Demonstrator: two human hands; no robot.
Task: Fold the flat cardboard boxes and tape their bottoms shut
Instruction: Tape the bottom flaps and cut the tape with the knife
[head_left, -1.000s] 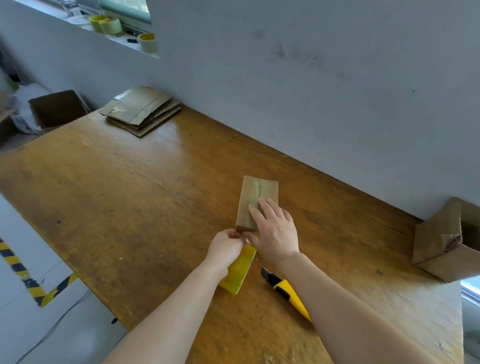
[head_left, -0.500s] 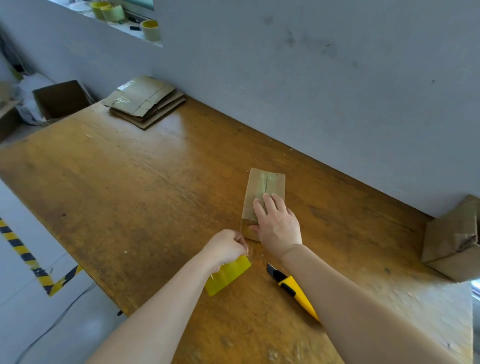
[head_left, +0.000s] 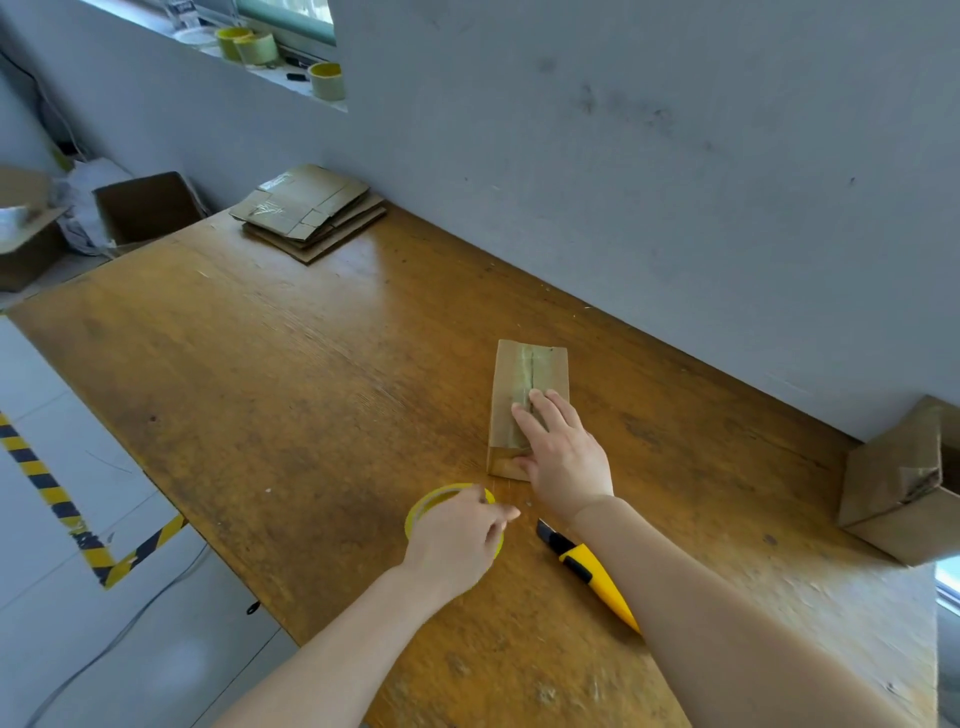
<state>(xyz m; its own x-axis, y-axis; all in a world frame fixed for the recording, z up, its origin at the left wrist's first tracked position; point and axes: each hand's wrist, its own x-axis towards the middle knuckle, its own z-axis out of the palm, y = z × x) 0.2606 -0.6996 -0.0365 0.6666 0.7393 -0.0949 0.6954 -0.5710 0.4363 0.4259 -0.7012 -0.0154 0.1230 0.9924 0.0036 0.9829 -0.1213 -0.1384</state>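
Note:
A small folded cardboard box (head_left: 524, 374) stands on the wooden table (head_left: 291, 374) with a strip of clear tape along its top seam. My right hand (head_left: 563, 449) lies flat on the near part of the box, its fingers straight along the tape. My left hand (head_left: 457, 540) rests over a yellow tape roll (head_left: 441, 499) that lies flat on the table just left of the box; its fingers look loosely curled at the roll's edge. A stack of flat cardboard boxes (head_left: 309, 210) sits at the table's far end by the wall.
A yellow utility knife (head_left: 589, 571) lies between my forearms. A folded box (head_left: 904, 483) stands at the right against the wall. An open carton (head_left: 148, 208) sits beyond the table's far left corner. Spare tape rolls (head_left: 327, 80) line the window ledge.
My left hand drew the tape roll back from the box and laid it flat on the table. My right hand stayed pressed on the box's taped seam.

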